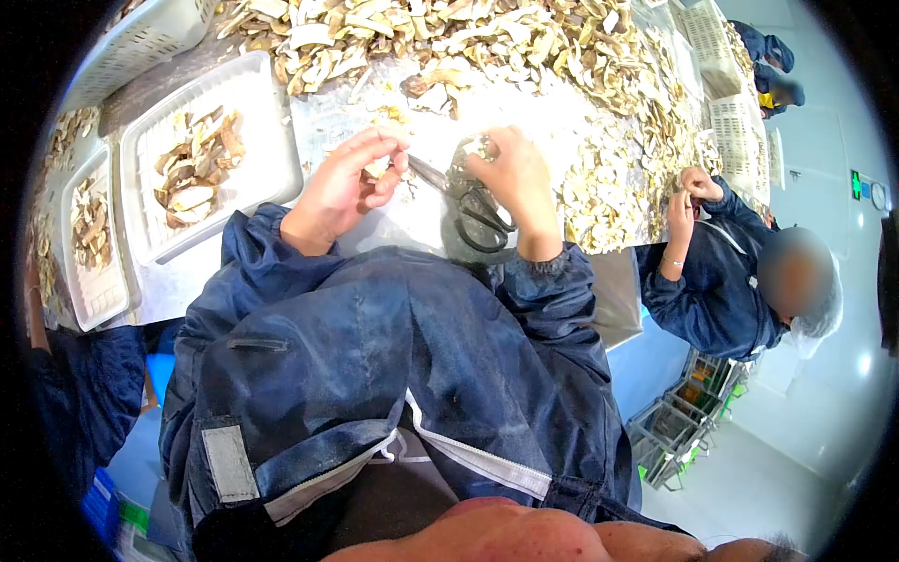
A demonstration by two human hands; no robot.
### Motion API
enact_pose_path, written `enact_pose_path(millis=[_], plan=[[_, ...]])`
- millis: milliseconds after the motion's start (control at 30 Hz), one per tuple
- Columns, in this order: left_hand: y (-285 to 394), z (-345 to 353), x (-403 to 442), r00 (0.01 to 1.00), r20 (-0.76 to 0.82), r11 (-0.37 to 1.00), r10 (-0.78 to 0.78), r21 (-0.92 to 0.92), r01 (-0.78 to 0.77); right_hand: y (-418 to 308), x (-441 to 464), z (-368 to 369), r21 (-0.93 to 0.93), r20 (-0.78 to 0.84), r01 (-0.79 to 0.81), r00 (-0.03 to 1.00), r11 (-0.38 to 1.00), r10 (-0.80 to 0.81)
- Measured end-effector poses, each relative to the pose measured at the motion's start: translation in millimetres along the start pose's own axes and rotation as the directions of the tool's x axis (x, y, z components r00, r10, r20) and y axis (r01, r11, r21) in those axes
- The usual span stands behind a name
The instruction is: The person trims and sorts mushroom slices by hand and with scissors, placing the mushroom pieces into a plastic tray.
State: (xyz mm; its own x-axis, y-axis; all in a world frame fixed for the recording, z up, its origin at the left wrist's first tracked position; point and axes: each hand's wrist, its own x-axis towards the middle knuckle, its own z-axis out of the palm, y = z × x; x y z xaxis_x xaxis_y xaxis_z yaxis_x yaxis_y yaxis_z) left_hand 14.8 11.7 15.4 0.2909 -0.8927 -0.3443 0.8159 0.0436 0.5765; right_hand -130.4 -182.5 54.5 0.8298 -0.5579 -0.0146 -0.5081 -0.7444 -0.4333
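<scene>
My left hand (348,185) is closed, with a pale dried mushroom slice (376,169) pinched between thumb and fingers. To the right, my right hand (521,187) curls over the table, thumb and forefinger close together. A small pale piece shows at its fingertips, too bright and small to make out clearly. Black-handled scissors (481,221) lie between the hands, next to the right wrist, blades pointing toward the left hand. Beyond both hands spreads a large heap of dried mushroom slices (449,42).
A white tray (272,140) of brown-edged slices stands at left, beside a narrower tray (117,272). White baskets (735,131) line the far right edge. A co-worker (721,253) handles something at the right; another person's sleeve (84,393) shows at left.
</scene>
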Motion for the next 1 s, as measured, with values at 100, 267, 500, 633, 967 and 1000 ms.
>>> enact_pose_path(millis=[100, 267, 500, 633, 967, 1000], plan=[[-2.4, 2.2, 1.2, 1.0, 0.021, 1.0, -0.008, 0.014, 0.008, 7.4, 8.4, -4.0, 0.055, -0.068, -0.012, 0.998, 0.998, 0.016], [-2.2, -3.5, 3.4, 0.999, 0.048, 0.999, 0.026, 0.045, -0.028, -8.6, 33.9, 28.4, -0.028, -0.201, -0.052, 0.979, 0.998, 0.045], [-3.1, -0.9, 3.6, 0.999, 0.04, 0.997, 0.034, 0.073, -0.037, -9.6, 19.2, 9.9, 0.322, -0.047, -0.073, 0.995, 0.944, 0.093], [-2.0, 4.6, 2.0, 1.0, 0.01, 0.99, 0.029, 0.135, -0.03, -17.5, 13.2, 6.8, 0.634, 0.142, -0.19, 0.981, 0.749, 0.129], [-7.5, 5.3, 2.9, 0.999, -0.016, 0.978, 0.043, 0.204, -0.039, -36.7, -4.1, 28.1, 0.791, 0.293, -0.217, 0.955, 0.572, -0.043], [-7.3, 5.9, 2.5, 0.999, -0.033, 0.977, 0.037, 0.21, -0.03, -36.3, -5.3, 26.0, 0.783, 0.317, -0.235, 0.947, 0.575, -0.045]])
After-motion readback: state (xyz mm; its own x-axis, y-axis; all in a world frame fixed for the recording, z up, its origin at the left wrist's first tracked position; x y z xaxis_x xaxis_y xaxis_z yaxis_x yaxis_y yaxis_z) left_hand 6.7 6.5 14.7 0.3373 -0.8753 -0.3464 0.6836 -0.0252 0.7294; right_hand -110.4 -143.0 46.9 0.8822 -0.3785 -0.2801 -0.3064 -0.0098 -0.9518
